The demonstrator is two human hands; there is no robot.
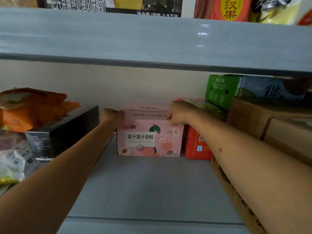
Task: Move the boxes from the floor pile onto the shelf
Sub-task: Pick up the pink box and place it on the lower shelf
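1. Left hand (112, 115) has its fingers curled over the top left corner of the pink box (148, 138), gripping it.
2. Right hand (177, 114) does the same on the top right corner, fingers hooked over the front edge.
3. So the pink box sits right between both hands, upright, at the back of the grey shelf (152, 188).
4. Just beside it: a red box (196, 146) on the right, a black box (62, 132) on the left, slightly apart.
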